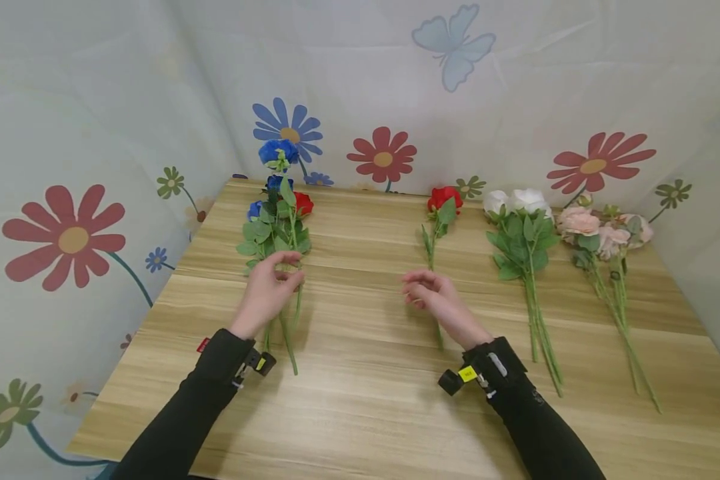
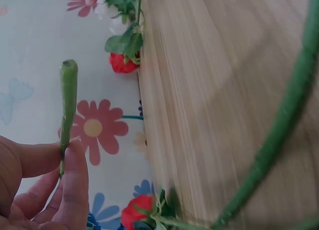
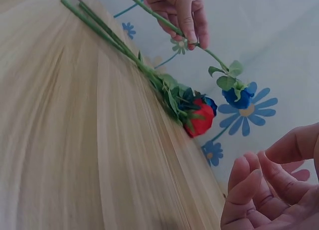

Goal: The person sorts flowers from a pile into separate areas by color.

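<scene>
My left hand (image 1: 268, 291) pinches the green stem (image 2: 69, 100) of a blue rose (image 1: 278, 153) between thumb and fingers. The held blue rose (image 3: 238, 97) is raised above the table. Below it lie other blue roses and a red rose (image 3: 200, 118), stems towards me. My right hand (image 1: 439, 300) holds nothing, its fingers loosely curled. It hovers over the stem of a single red rose (image 1: 445, 199), part of which it hides in the head view. In the right wrist view, the right hand (image 3: 271, 190) has thumb and fingertips close together.
White roses (image 1: 527, 202) with leafy stems lie right of the single red rose. Farther right are pink flowers (image 1: 579, 221), stems towards me. The wooden table (image 1: 360, 400) meets a printed cloth backdrop (image 1: 348, 80) at the back and sides.
</scene>
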`<state>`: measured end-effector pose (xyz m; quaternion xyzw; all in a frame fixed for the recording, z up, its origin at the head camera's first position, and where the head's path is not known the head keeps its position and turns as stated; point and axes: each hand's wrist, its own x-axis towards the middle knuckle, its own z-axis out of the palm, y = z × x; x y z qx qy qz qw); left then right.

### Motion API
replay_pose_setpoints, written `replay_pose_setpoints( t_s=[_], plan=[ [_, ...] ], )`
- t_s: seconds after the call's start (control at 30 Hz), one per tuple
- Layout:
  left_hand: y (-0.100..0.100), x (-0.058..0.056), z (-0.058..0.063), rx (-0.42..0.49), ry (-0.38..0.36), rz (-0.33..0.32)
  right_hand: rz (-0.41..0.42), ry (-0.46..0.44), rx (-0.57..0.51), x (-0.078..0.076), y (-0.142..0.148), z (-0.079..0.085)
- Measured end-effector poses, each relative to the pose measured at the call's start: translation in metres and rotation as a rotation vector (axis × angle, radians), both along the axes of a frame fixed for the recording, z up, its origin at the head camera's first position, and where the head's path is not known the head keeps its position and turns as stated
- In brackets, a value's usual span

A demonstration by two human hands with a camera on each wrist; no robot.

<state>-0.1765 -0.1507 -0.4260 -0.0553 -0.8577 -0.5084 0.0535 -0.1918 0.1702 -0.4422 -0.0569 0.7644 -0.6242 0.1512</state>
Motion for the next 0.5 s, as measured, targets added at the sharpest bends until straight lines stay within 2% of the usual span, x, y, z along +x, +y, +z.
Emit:
replay_pose_setpoints(
  t_s=[0.17, 0.4, 0.5],
  plan=[
    [0.021, -0.005, 0.003, -0.051, 0.011, -0.044, -0.050, 0.068, 0.081, 0.000, 0.010, 0.000],
    [0.050, -0.015, -0.001, -0.146, 0.023, -0.098, -0.082, 0.280, 0.355, -0.003, 0.022, -0.005],
    [0.061, -0.018, -0.004, -0.176, 0.018, -0.122, -0.092, 0.344, 0.445, -0.005, 0.025, -0.007]
  ],
)
